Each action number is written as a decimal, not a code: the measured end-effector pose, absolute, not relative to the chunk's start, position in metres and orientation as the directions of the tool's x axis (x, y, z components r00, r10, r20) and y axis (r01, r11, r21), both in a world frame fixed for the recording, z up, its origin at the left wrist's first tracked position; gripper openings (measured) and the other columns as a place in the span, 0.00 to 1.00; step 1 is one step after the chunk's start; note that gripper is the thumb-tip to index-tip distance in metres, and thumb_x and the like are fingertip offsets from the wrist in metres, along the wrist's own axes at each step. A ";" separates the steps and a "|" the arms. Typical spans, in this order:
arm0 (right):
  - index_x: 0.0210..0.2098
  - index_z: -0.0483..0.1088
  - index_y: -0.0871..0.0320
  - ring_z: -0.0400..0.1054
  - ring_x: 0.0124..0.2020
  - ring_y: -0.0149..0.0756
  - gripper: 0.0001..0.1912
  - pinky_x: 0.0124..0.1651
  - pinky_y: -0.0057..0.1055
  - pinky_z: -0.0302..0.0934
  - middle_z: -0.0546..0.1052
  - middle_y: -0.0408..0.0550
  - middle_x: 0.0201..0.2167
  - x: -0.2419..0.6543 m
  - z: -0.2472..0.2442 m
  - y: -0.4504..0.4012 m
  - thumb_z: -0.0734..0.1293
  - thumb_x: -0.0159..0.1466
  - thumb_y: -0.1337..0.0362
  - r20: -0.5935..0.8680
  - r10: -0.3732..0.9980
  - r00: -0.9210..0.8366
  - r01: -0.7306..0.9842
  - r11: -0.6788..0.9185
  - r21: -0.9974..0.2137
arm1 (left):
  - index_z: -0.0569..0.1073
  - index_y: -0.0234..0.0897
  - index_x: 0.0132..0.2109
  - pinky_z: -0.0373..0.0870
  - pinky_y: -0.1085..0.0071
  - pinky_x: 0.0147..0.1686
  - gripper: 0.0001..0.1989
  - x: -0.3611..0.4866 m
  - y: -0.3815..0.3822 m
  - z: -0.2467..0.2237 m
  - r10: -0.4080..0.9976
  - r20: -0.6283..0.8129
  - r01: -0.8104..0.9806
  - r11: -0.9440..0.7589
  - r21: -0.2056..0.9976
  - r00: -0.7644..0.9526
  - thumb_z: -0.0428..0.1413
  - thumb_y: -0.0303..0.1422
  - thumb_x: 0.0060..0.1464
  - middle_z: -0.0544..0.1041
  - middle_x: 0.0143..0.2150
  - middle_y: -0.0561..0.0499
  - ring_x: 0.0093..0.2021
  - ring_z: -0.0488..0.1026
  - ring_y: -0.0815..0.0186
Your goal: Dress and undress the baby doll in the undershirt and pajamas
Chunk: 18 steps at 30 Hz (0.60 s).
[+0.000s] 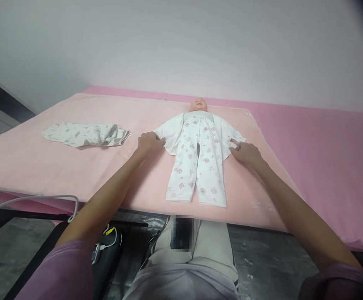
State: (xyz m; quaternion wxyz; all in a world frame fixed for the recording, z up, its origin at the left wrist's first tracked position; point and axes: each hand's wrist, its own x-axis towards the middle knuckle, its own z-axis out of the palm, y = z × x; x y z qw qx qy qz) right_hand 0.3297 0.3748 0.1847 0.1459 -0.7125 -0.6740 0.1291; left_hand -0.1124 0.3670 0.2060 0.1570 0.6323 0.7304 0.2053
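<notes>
Both hands out at centre frame, one per sleeve of the white top [172, 130]. Left hand [150, 143]: thumb and fingers appear to pinch the sleeve end on the left. Right hand [246, 153]: same on the other sleeve, fingers curled at the edge. Grip looks light; can't read the force. Reads as a symmetric hold, keeping the sleeves spread out and flat.

Printed trousers [209, 160] lie over the middle of the top, waistband up by the neck, legs pointing at the lower edge of the frame. Both garments are roughly on one centreline, so neither sleeve is covered. Legs sit slightly apart with a dark gap at the fork.

Doll head [198, 104] pokes out just above the neckline, upper centre. Clothes seem lined up to it. Whether there's a body underneath: hidden, can't tell.

Folded printed clothing [81, 134] lies at left of frame, well apart from the spread set; probably parked there to keep the centre free.

All of it rests on a pale pink towel [150, 183], which likely serves as a soft base. Brighter pink sheet [321, 162] shows under it at right.

White cable [43, 196] runs along the lower left, away from the garments.
</notes>
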 end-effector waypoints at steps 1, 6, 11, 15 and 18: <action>0.26 0.66 0.53 0.74 0.38 0.54 0.19 0.46 0.48 0.68 0.78 0.55 0.32 0.330 0.188 0.374 0.71 0.66 0.49 -0.032 0.999 0.039 0.913 -0.048 -0.405 | 0.69 0.42 0.35 0.70 0.48 0.53 0.13 -0.114 0.369 0.209 0.988 -0.004 0.860 0.137 0.492 -0.155 0.64 0.42 0.53 0.78 0.34 0.41 0.51 0.76 0.38; 0.32 0.68 0.53 0.74 0.37 0.45 0.14 0.41 0.40 0.69 0.77 0.48 0.33 0.352 0.209 0.360 0.71 0.65 0.52 -0.080 0.995 0.058 0.531 -0.099 -0.842 | 0.67 0.43 0.48 0.72 0.57 0.45 0.17 -0.133 0.360 0.222 0.938 -0.047 0.762 0.307 0.571 -0.343 0.63 0.37 0.55 0.83 0.45 0.43 0.46 0.81 0.47; 0.34 0.63 0.51 0.67 0.31 0.39 0.17 0.37 0.39 0.72 0.68 0.44 0.30 0.343 0.238 0.364 0.76 0.60 0.58 -0.047 0.999 -0.007 0.079 -0.046 -0.996 | 0.68 0.43 0.55 0.73 0.61 0.41 0.21 -0.128 0.357 0.249 0.966 0.081 0.714 0.124 0.689 -0.246 0.64 0.33 0.57 0.79 0.34 0.52 0.36 0.79 0.56; 0.35 0.59 0.51 0.64 0.32 0.39 0.15 0.37 0.38 0.68 0.65 0.43 0.30 0.279 0.264 0.378 0.71 0.66 0.55 0.202 0.979 -0.009 0.122 0.202 -0.972 | 0.67 0.43 0.62 0.70 0.63 0.40 0.18 -0.065 0.366 0.271 0.824 0.567 0.648 -0.421 0.635 -0.020 0.57 0.34 0.67 0.72 0.32 0.55 0.34 0.74 0.61; 0.43 0.68 0.51 0.68 0.38 0.43 0.08 0.44 0.40 0.67 0.71 0.45 0.34 0.237 0.266 0.369 0.68 0.70 0.55 0.456 0.857 -0.241 0.413 0.515 -0.751 | 0.67 0.42 0.63 0.72 0.61 0.47 0.18 -0.023 0.358 0.267 0.715 0.597 0.565 -0.679 0.469 0.364 0.58 0.36 0.70 0.76 0.39 0.51 0.40 0.76 0.60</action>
